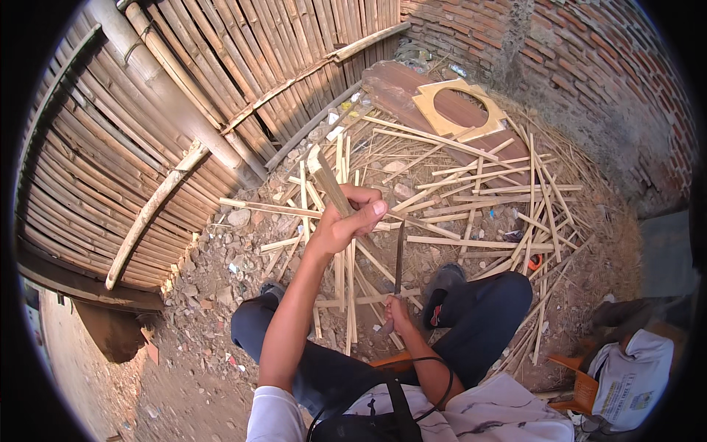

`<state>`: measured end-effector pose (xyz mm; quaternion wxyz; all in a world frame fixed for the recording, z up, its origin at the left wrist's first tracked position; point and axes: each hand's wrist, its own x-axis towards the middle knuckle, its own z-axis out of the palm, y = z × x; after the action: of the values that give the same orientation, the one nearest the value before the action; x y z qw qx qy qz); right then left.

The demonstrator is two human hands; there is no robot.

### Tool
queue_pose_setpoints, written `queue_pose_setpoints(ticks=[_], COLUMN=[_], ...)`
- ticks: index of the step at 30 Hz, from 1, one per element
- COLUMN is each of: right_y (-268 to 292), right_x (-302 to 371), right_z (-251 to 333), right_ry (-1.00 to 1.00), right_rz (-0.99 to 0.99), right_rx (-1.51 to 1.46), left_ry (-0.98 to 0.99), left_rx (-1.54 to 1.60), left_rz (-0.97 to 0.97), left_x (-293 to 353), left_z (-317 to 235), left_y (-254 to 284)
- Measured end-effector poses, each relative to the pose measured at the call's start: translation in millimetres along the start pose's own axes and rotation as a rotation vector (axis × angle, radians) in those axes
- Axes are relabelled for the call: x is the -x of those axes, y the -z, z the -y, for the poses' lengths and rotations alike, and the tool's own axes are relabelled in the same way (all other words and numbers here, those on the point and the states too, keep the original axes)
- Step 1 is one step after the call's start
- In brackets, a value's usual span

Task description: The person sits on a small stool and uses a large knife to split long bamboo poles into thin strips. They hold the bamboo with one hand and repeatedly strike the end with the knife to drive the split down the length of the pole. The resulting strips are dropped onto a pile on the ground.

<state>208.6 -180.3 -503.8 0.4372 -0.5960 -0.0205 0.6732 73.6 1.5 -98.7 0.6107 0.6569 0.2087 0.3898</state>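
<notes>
My left hand (347,221) is raised in front of me, its fingers closed around a thick split bamboo piece (325,174) whose end points up to the far left. Closer to my body, my right hand (398,315) grips the handle of a long-bladed knife (400,258). The dark narrow blade stands nearly straight away from me, to the right of the bamboo piece and apart from it. Beneath both hands, many loose pale bamboo strips (449,241) lie crossed on the ground, some between my feet.
A bamboo wall (66,214) rises on the left, a brick wall (589,66) behind. A brown board (387,88) carries a yellowish panel (429,110) with a round hole. An orange ring-shaped thing (535,262) lies among strips. A cloth-draped orange chair (585,389) stands right.
</notes>
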Motion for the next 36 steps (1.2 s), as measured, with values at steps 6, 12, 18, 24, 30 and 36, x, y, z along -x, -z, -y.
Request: queue_pose_setpoints(ticks=[6, 12, 18, 24, 30, 36], right_y=[-32.1, 0.2, -15.0, -13.8, 24.5, -28.7], right_x=[17.6, 3.7, -0.7, 12.0, -9.7, 19.6], right_z=[65.7, -21.8, 28.0, 22.9, -43.4, 85.8], right_ry=[0.39, -0.04, 0.293, 0.183, 0.022, 0.349], right_rz=[0.181, 0.005, 0.067, 0.133, -0.091, -0.19], right_rx=[-0.055, 0.191, 0.001, 0.124, 0.046, 0.004], left_ry=[0.017, 0.008, 0.02, 0.019, -0.022, -0.391], left_rx=[0.029, 0.035, 0.058, 0.057, 0.092, 0.366], left_rz=[0.023, 0.003, -0.013, 0.004, -0.139, -0.456], left_x=[0.0, 0.9, 5.4, 5.1, 20.2, 61.7], left_z=[-0.8, 0.0, 2.6, -0.8, 0.5, -38.3], left_y=[-3.1, -0.9, 10.8, 0.1, 16.2, 67.3])
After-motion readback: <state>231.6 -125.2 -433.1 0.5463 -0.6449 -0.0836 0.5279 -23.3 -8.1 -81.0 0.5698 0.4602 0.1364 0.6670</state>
